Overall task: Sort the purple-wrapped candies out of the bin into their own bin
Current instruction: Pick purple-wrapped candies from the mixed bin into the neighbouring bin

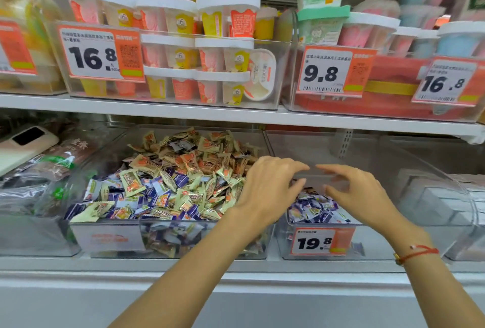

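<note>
Glossy purple-wrapped candies [316, 208] heap low in the clear right bin [309, 251]; above its rim, left hand [270, 188] and right hand [359, 188] hover apart, fingers loose, empty.

- left hand [267, 186] covers the right edge of the mixed candy bin [110, 235], candies under it hidden
- right hand [359, 191] hides part of the purple candies [315, 209]
- both forearms cut off by bottom edge
- small print on the 19.8 price tag [322, 241] unreadable
- far-left packets [31, 170] blurred, cut off
</note>
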